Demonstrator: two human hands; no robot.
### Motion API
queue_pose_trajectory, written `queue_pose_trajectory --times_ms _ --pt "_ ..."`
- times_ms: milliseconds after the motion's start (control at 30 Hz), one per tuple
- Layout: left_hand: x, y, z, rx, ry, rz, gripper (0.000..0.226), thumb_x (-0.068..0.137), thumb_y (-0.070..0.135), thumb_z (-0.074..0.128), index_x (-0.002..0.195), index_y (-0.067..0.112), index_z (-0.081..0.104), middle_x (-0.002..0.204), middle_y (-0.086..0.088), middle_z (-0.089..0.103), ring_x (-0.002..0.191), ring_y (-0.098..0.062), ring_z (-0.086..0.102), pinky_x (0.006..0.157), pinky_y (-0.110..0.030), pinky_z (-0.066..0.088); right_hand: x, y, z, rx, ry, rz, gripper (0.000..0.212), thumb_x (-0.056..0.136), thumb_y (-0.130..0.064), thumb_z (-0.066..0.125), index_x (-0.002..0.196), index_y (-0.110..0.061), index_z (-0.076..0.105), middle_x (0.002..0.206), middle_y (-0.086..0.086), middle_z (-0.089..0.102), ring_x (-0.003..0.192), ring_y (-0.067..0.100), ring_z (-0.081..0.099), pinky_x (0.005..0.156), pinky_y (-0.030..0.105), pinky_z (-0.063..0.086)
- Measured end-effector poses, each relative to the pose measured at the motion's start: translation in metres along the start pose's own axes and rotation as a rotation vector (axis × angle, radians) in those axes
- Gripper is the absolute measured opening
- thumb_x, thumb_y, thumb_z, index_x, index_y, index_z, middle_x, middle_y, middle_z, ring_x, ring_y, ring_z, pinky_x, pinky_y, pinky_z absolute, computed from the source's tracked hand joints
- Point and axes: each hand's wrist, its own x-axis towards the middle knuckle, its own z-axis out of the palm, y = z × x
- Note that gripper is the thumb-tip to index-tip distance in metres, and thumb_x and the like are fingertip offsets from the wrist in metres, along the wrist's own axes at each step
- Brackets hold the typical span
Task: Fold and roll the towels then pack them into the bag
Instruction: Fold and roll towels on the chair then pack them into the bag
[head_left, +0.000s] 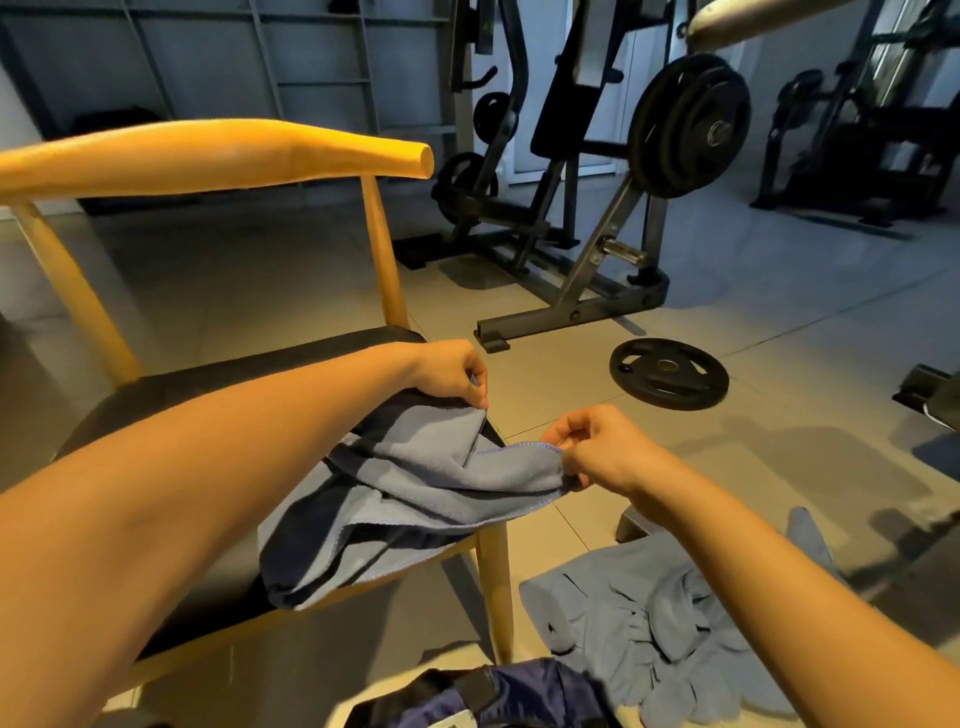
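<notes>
Looming in back is a plate-loaded gym machine (597, 182), then the wooden chair (208, 156) with a blue towel (405, 493) draped over its black seat's corner. More blue towels (649, 623) are heaped on the floor beside it, with a dark bag (519, 691) at the bottom edge. My left hand (452, 374) and right hand (597, 447) each pinch the towel's edge.

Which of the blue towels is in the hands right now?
The towel draped over the chair seat, pinched along its edge by the left hand and right hand; the other towels lie heaped on the floor.
</notes>
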Motion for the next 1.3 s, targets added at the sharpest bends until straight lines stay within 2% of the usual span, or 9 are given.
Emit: queue_pose_trajectory --times_ms 133,233,300,400,500,600,767,967,1300 --pt "-0.029 -0.008 -0.018 -0.128 0.213 0.005 0.017 0.092 0.03 0.074 0.084 0.015 0.071 0.085 -0.008 0.071 0.076 -0.012 0.061 0.072 -0.027 0.051 0.003 0.004 -0.004 -0.009 0.054 -0.006 0.03 0.089 0.013 0.049 0.086 -0.01 0.068 0.092 0.014 0.069 0.086 0.025 0.068 0.068 0.031 0.059" --pt "-0.066 -0.018 -0.031 -0.232 0.371 0.043 0.022 0.087 0.026 0.08 0.082 0.014 0.062 0.074 -0.004 0.068 0.065 -0.006 0.059 0.063 -0.022 0.05 0.01 0.009 -0.007 -0.016 0.149 -0.033 0.026 0.093 0.009 0.049 0.101 -0.01 0.065 0.098 0.014 0.067 0.095 0.029 0.067 0.086 0.045 0.061" --pt "-0.093 -0.023 -0.032 -0.23 0.427 0.07 0.027 0.086 0.024 0.081 0.085 0.013 0.057 0.074 -0.008 0.065 0.062 -0.006 0.058 0.062 -0.022 0.051 0.014 0.01 -0.01 -0.027 0.204 -0.049 0.025 0.096 0.006 0.05 0.111 -0.012 0.06 0.098 0.014 0.065 0.093 0.028 0.066 0.087 0.045 0.06" --pt "-0.13 -0.03 -0.026 -0.209 0.45 0.077 0.028 0.087 0.022 0.08 0.089 0.016 0.052 0.082 -0.011 0.066 0.07 -0.019 0.062 0.069 -0.03 0.057 0.02 0.012 -0.015 -0.026 0.264 -0.059 0.023 0.096 0.006 0.051 0.11 -0.011 0.056 0.096 0.019 0.063 0.089 0.031 0.065 0.081 0.043 0.059" --pt "-0.16 -0.039 -0.018 -0.164 0.424 0.073 0.023 0.089 0.018 0.077 0.089 0.021 0.054 0.085 -0.001 0.068 0.076 -0.02 0.064 0.072 -0.033 0.06 0.026 0.012 -0.015 -0.022 0.313 -0.058 0.023 0.091 0.01 0.053 0.098 -0.011 0.057 0.093 0.023 0.064 0.09 0.04 0.066 0.083 0.052 0.06" --pt "-0.179 -0.044 -0.012 -0.023 0.402 0.099 0.019 0.09 0.022 0.076 0.091 0.03 0.059 0.086 0.001 0.068 0.076 -0.02 0.063 0.072 -0.04 0.059 0.031 0.009 -0.012 -0.012 0.316 -0.059 0.021 0.091 0.009 0.053 0.093 -0.011 0.059 0.085 0.017 0.063 0.082 0.034 0.063 0.083 0.055 0.06" --pt "-0.188 -0.045 -0.004 0.091 0.422 0.11 0.017 0.09 0.026 0.075 0.103 0.032 0.066 0.09 0.006 0.066 0.082 -0.014 0.064 0.073 -0.036 0.059 0.04 0.007 -0.011 -0.004 0.366 -0.057 0.018 0.09 0.006 0.06 0.09 -0.011 0.064 0.091 0.018 0.067 0.09 0.038 0.067 0.082 0.05 0.061" --pt "-0.188 -0.048 0.002 0.093 0.468 0.091 0.003 0.09 0.028 0.074 0.088 0.026 0.073 0.081 0.007 0.07 0.076 -0.013 0.066 0.071 -0.037 0.06 0.042 0.008 -0.017 -0.024 0.423 -0.05 0.018 0.089 0.003 0.064 0.082 -0.011 0.072 0.085 0.012 0.071 0.085 0.031 0.069 0.082 0.052 0.061" --pt "-0.199 -0.056 -0.027 -0.128 0.92 0.003 0.011 0.096 0.019 0.067 0.086 0.018 0.071 0.079 0.003 0.069 0.073 -0.013 0.063 0.064 -0.028 0.052 0.028 -0.031 -0.031 0.15 0.431 -0.181 0.021 0.092 0.003 0.059 0.081 -0.008 0.073 0.083 0.014 0.071 0.076 0.025 0.067 0.065 0.034 0.056"
